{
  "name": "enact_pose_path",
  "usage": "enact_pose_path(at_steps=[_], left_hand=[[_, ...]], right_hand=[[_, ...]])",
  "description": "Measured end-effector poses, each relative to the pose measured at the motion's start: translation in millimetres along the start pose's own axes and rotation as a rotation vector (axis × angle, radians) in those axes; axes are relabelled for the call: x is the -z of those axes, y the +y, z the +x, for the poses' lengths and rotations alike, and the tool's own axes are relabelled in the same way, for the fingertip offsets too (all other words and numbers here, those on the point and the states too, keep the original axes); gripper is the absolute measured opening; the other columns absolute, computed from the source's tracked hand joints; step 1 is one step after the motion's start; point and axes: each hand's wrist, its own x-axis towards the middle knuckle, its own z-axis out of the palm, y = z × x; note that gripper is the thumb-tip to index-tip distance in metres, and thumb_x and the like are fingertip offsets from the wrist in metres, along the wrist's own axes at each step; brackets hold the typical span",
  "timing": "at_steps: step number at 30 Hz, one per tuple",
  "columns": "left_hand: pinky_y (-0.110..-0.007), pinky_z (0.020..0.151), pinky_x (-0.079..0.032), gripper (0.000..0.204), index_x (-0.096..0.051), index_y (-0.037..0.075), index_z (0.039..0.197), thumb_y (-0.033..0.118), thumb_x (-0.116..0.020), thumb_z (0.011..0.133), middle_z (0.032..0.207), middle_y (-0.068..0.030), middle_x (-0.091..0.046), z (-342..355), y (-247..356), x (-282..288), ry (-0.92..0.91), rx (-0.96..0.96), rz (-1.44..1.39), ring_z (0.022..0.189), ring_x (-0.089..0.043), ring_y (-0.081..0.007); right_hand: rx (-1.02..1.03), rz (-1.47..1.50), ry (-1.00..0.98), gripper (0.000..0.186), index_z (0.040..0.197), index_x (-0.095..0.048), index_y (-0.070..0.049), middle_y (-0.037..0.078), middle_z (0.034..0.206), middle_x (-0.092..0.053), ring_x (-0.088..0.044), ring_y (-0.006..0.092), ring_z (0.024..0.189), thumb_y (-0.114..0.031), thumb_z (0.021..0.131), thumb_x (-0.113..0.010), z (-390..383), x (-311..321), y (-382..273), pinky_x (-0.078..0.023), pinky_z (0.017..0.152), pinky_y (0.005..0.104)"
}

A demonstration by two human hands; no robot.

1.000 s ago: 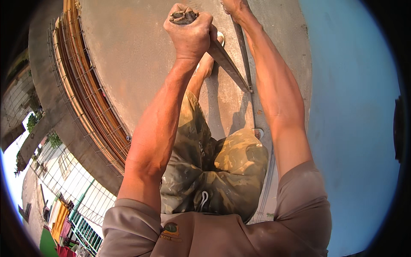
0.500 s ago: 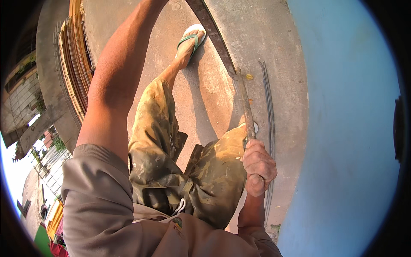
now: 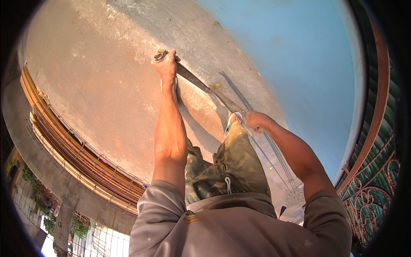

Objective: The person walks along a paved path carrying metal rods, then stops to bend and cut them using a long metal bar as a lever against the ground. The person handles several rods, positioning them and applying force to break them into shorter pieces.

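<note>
My left hand (image 3: 167,64) is closed around the top end of a long, flat, dark metal tool (image 3: 192,79), which slants down to the right. Its far end meets a thin rod (image 3: 227,102) above the concrete. My right hand (image 3: 257,121) is closed on that rod's lower part, near my sandalled foot (image 3: 235,118). Several thin grey steel rods (image 3: 278,156) lie lengthwise on the concrete beside my right leg, partly behind my right forearm. A small yellow bit (image 3: 218,85) lies near the tool.
Long timber or rusty bars with wire mesh (image 3: 77,150) run along the left. A smooth blue surface (image 3: 312,64) borders the concrete (image 3: 98,77) at the right. An ornate green and rust-coloured metal gate (image 3: 370,188) stands at the far right.
The view has swung, showing more concrete and the gate. My left hand is back in view, still on the flat tool. My right hand now sits farther forward on my right, beside my foot.
</note>
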Motion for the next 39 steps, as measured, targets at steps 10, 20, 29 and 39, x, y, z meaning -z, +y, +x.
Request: enact_pose_path(at_steps=[10, 20, 29, 39], left_hand=[[-0.029, 0.036, -0.043, 0.027, -0.035, 0.010, 0.069, -0.006, -0.057, 0.073, 0.050, -0.0039, -0.047, -54, 9, 38, 0.163, -0.112, -0.097, 0.039, -0.046, -0.0096], [-0.027, 0.040, -0.043, 0.025, -0.036, 0.008, 0.069, -0.006, -0.056, 0.075, 0.054, -0.0045, -0.049, -32, 15, 11, 0.062, -0.018, -0.102, 0.043, -0.048, -0.0103], [-0.028, 0.036, -0.043, 0.024, -0.035, 0.008, 0.068, -0.007, -0.053, 0.076, 0.051, -0.0045, -0.048, -42, 15, 7, 0.033, -0.169, -0.071, 0.040, -0.048, -0.0101], [-0.031, 0.039, -0.046, 0.021, -0.038, 0.007, 0.067, -0.004, -0.053, 0.075, 0.052, -0.0052, -0.047, -21, -8, 11, 0.066, -0.212, -0.137, 0.040, -0.047, -0.0124]], right_hand=[[-0.220, 0.726, 0.546, 0.030, 0.104, -0.063, -0.004, 0.022, 0.110, -0.062, -0.059, 0.0382, 0.104, -0.025, 0.088, -0.051, 53, -113, -32, -0.048, 0.087, 0.0463], [-0.246, 0.588, 0.705, 0.031, 0.110, -0.061, -0.001, 0.021, 0.113, -0.061, -0.058, 0.0367, 0.107, -0.018, 0.086, -0.049, 48, -63, -17, -0.048, 0.088, 0.0434], [-0.236, 0.825, 0.505, 0.036, 0.116, -0.057, -0.003, 0.024, 0.124, -0.054, -0.053, 0.0344, 0.116, -0.021, 0.089, -0.039, 45, -81, -5, -0.045, 0.092, 0.0433], [-0.164, 0.797, 0.643, 0.020, 0.098, -0.054, -0.003, 0.027, 0.088, -0.063, -0.061, 0.0449, 0.087, -0.017, 0.085, -0.051, 169, -200, 40, -0.048, 0.077, 0.0519]])
